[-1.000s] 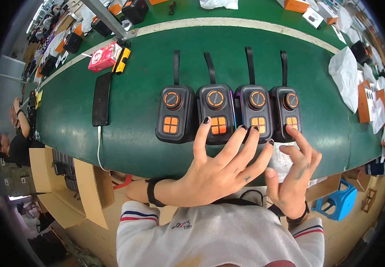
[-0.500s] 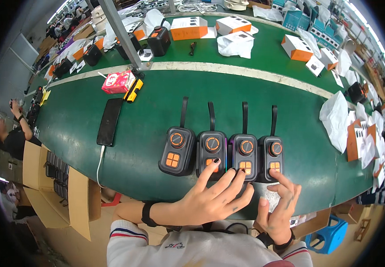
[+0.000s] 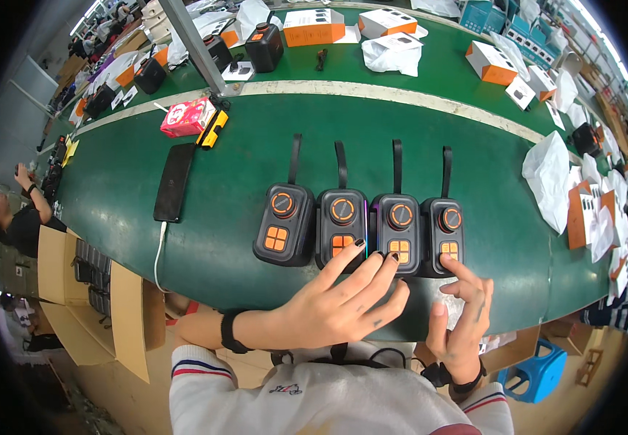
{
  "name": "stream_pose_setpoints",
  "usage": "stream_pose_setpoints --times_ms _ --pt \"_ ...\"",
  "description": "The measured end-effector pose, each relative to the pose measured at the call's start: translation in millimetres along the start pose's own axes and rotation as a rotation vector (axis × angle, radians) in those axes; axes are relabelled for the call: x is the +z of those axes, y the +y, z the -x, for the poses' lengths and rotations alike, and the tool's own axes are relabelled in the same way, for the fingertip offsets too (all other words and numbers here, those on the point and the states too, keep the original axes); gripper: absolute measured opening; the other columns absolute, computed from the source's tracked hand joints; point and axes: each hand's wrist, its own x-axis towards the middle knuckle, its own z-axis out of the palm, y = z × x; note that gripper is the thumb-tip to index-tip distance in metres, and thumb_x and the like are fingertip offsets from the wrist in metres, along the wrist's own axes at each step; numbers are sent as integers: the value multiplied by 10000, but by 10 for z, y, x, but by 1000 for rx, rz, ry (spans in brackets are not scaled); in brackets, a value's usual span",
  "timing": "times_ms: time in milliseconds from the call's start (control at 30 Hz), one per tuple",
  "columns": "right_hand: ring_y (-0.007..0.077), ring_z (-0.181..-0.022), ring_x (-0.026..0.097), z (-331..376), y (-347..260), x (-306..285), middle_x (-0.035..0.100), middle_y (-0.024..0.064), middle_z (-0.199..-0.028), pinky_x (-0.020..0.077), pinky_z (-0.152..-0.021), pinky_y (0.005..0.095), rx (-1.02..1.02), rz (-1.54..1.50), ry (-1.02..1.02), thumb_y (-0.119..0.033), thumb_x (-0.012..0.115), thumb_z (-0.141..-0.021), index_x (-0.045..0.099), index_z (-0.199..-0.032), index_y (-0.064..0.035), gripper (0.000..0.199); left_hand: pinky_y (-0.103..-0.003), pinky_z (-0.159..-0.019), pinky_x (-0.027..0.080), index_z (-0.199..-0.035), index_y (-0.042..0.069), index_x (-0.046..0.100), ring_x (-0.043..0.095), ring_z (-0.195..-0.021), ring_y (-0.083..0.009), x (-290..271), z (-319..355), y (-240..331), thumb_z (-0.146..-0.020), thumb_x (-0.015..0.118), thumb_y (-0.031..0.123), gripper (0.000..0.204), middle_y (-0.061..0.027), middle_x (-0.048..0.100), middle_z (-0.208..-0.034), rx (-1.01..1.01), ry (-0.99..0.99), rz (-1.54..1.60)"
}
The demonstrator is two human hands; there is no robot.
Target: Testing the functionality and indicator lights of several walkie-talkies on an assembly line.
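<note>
Four black units with orange dials and orange button pads sit side by side in a row at the near edge of the green table (image 3: pixel 220 239), straps pointing away from you. From left to right: the first unit (image 3: pixel 283 225), the second unit (image 3: pixel 341 228), the third unit (image 3: pixel 397 232) and the fourth unit (image 3: pixel 443 233), each just beside the next. Your left hand (image 3: pixel 336 308) reaches across from the left, fingers spread and flat, gripping nothing; its fingertips (image 3: pixel 359 244) lie on the near ends of the second and third units, by their orange pads. Your right hand (image 3: pixel 463 319) comes up from the near edge, fingers loosely bent, also holding nothing, with one fingertip touching the near end of the fourth unit under its pad. The first unit stands free of both hands. To the left on the table lies a black phone (image 3: pixel 175 181) with a white cable (image 3: pixel 159 250) running off the near edge. Beyond it sit a pink box (image 3: pixel 187 116) and a yellow tool (image 3: pixel 213 129), touching each other. On the far side stand orange-and-white cartons (image 3: pixel 312 27), and white bags (image 3: pixel 552 177) lie to the right. A person (image 3: pixel 17 217) is at far left, beside cardboard boxes (image 3: pixel 82 290).
</note>
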Motion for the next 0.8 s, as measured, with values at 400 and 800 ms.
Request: stream_pose_setpoints --times_ms 400,800 --pt "360 -1066 485 -467 364 -313 452 219 -1249 395 -869 448 -230 42 -287 -296 831 -625 507 -1131 -61 645 -430 -957 408 -1325 124 458 516 -1085 -325 -314 -418 -436 -705 754 250 699 -197 460 -1188 40 -340 446" --pt "366 -1122 468 -1277 987 68 415 225 -1200 434 -954 418 -54 -287 -554 -277 838 -558 320 -1292 11 944 -494 -823 471 -1432 133 150 508 -978 -478 340 -1393 -1041 -592 774 193 1049 -321 446 -1071 -65 -755 551"
